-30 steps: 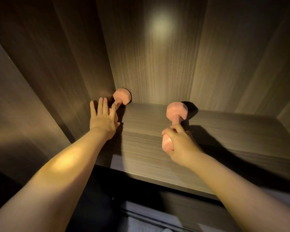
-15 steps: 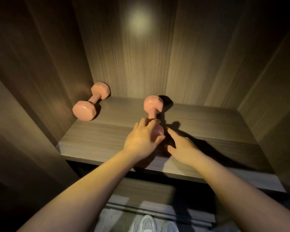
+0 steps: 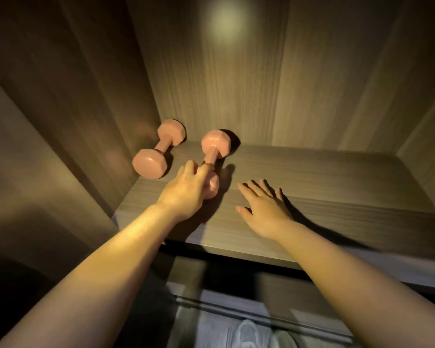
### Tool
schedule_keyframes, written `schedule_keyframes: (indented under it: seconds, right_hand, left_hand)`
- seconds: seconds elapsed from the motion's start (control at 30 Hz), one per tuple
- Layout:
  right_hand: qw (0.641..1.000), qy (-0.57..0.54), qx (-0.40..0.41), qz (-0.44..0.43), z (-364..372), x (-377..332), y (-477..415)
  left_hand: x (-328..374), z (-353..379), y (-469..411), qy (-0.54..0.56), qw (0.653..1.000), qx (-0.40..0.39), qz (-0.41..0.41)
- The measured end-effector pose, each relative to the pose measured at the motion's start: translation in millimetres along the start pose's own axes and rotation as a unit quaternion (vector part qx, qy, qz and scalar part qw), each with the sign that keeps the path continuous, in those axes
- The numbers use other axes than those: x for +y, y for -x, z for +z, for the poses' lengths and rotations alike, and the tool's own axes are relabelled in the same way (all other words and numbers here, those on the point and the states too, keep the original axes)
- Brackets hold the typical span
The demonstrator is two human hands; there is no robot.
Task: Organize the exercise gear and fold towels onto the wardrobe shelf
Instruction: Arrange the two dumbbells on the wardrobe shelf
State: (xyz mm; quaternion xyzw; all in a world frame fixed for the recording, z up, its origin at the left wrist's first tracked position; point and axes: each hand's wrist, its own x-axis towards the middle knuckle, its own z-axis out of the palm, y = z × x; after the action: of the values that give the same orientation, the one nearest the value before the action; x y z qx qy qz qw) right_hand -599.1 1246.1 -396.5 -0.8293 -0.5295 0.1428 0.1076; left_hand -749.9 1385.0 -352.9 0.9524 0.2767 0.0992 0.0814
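Where the gear lies: both pink dumbbells are at the left rear of the wardrobe shelf (image 3: 324, 192). The corner dumbbell (image 3: 161, 149) is close along the side wall (image 3: 86, 121), and the held dumbbell (image 3: 213, 146) is just to its right, not touching it.
Left hand: the left hand (image 3: 186, 194) reaches in from the front with its fingers curled over the held dumbbell's near head, one fingertip at the handle.
Right hand: the right hand (image 3: 264, 209) is flat and spread, palm down, with nothing in it. Whether it rests on the boards or hovers just above them cannot be told.
Key relation: the corner dumbbell lies to the left of the gripping hand and slightly further back, so tucking the pair together probably means a short shift leftward.
Long axes: both handles run front to back and are roughly parallel, the corner one angled a little to the right at its far end.
Nearer hand: the left hand is nearer; the right is well off to the right of both weights.
Materials: the dumbbells have a matte, smooth coating that looks like rubber or vinyl. The shelf and the back panel (image 3: 261, 84) are wood-grain laminate.
Shapes: each dumbbell has faceted, blunt heads on a thin round handle. The facets should stop it rolling.
Towels: none in view.
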Motion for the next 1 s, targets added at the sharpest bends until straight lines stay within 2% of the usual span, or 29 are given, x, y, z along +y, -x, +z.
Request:
schedule_keyframes:
  seconds: [0.1,0.3,1.0]
  right_hand:
    - [1.000,-0.002,0.011,-0.015,12,-12,-14]
    - [0.998,0.043,0.037,-0.011,26,-13,-14]
    - [0.997,0.051,0.053,-0.008,28,-16,-16]
  left_hand:
    - [-18,-4,-2,-0.106,0.994,-0.002,0.023]
    - [-28,-1,-7,-0.226,0.974,0.007,0.010]
    - [-47,-1,-38,-0.197,0.978,0.002,-0.066]
